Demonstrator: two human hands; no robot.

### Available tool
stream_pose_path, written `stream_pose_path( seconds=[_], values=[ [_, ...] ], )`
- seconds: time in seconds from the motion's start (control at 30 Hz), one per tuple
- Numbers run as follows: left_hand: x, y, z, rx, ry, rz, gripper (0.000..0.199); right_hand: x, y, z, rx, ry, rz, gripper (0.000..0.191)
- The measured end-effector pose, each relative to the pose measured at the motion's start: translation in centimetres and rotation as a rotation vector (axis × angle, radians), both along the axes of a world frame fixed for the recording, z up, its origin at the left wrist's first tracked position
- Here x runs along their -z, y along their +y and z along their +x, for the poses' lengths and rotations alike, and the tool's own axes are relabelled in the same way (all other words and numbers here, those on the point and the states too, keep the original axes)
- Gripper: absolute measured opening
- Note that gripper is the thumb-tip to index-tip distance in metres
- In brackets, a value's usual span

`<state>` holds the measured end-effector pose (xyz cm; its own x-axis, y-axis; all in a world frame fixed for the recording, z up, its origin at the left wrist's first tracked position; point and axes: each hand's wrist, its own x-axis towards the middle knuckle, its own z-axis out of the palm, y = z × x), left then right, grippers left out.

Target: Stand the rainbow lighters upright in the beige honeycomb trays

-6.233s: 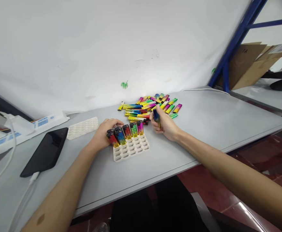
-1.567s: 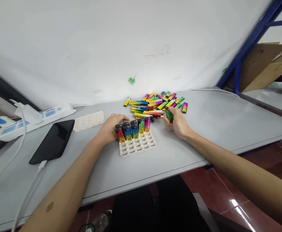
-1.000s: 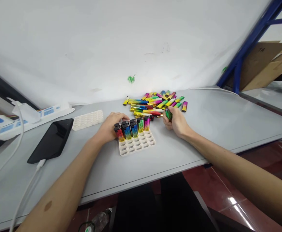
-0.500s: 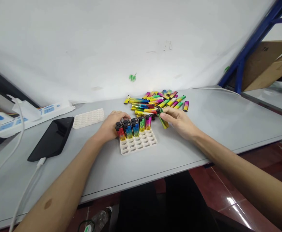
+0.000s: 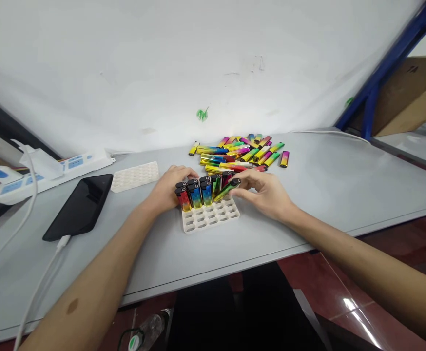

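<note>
A white perforated tray [image 5: 213, 217] lies on the table, its rear slots holding several upright lighters [image 5: 195, 194] with black tops and red, blue or green metallic bodies. My left hand [image 5: 167, 189] curls round the tray's back left corner, fingertips partly hidden behind the lighters. In a pinch, my right hand [image 5: 266, 192] has a green-yellow lighter [image 5: 225, 189], tilted with its black top toward my fingers and its lower end over the slots. A pile of loose metallic lighters [image 5: 249, 155] lies just behind.
A second white perforated tray [image 5: 136, 176] lies at the left, beside a black phone [image 5: 79, 207] on a charging cable [image 5: 47, 273]. A power strip [image 5: 74, 168] runs along the back left. White wall [image 5: 162, 73] rises behind; a blue frame [image 5: 384, 73] stands at the right.
My right hand has brought the green-yellow lighter left and down from beside the pile, tilting it over the tray's slots. My left hand stays at the tray.
</note>
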<state>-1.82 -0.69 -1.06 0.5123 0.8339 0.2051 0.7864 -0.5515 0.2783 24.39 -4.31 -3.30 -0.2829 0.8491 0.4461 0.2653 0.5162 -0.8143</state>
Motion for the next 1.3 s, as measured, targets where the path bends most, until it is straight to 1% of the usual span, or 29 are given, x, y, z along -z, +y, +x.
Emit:
stream_pose_path(
  seconds=[0.1, 0.2, 0.27, 0.33, 0.43, 0.5, 0.57, 0.67, 0.7, 0.77, 0.87, 0.97, 1.17, 1.3],
  values=[
    [0.0, 0.1, 0.0, -0.006, 0.001, -0.003, 0.029, 0.3, -0.3, -0.4, 0.016, -0.09, 0.106, 0.03],
    [0.1, 0.2, 0.0, -0.001, 0.001, -0.005, 0.029, 0.2, -0.4, -0.8, 0.085, -0.16, 0.209, 0.032],
    [0.2, 0.3, 0.0, -0.002, 0.006, -0.007, 0.03, 0.0, -0.5, -1.1, 0.103, -0.238, 0.313, 0.026],
    [0.2, 0.3, 0.0, -0.01, 0.012, -0.007, 0.031, -0.1, -0.7, -1.5, 0.093, -0.316, 0.418, 0.019],
    [0.1, 0.2, 0.0, -0.008, 0.005, 0.001, 0.032, -0.3, -1.2, -2.0, 0.126, -0.394, 0.524, 0.02],
    [0.1, 0.1, 0.0, 0.0, 0.001, 0.006, 0.031, -0.4, -1.3, -2.1, 0.165, -0.407, 0.564, 0.021],
    [0.1, 0.0, 0.0, -0.002, 0.001, 0.003, 0.031, -0.4, -1.0, -1.7, 0.215, -0.379, 0.548, 0.021],
    [0.1, -0.1, -0.1, -0.021, -0.001, -0.006, 0.032, -0.3, 0.8, 0.3, 0.375, -0.335, 0.434, 0.024],
    [0.1, -0.2, -0.1, -0.023, -0.002, -0.008, 0.032, -0.3, 1.6, 1.4, 0.437, -0.357, 0.407, 0.026],
    [0.1, -0.1, -0.1, -0.022, -0.005, -0.011, 0.033, -0.1, 3.4, 3.8, 0.507, -0.5, 0.443, 0.026],
    [0.2, 0.0, -0.1, -0.011, -0.006, -0.019, 0.033, 0.4, 5.2, 7.3, 0.504, -0.771, 0.496, 0.027],
    [0.3, 0.2, -0.1, -0.007, -0.008, -0.021, 0.032, 0.9, 5.8, 9.1, 0.478, -0.895, 0.476, 0.031],
    [0.1, 0.0, 0.0, -0.009, 0.001, -0.01, 0.032, 1.3, 5.6, 8.7, 0.417, -0.931, 0.432, 0.028],
    [0.0, 0.0, 0.0, -0.002, 0.008, -0.002, 0.031, 1.3, 5.4, 8.5, 0.406, -0.891, 0.411, 0.024]
  ],
)
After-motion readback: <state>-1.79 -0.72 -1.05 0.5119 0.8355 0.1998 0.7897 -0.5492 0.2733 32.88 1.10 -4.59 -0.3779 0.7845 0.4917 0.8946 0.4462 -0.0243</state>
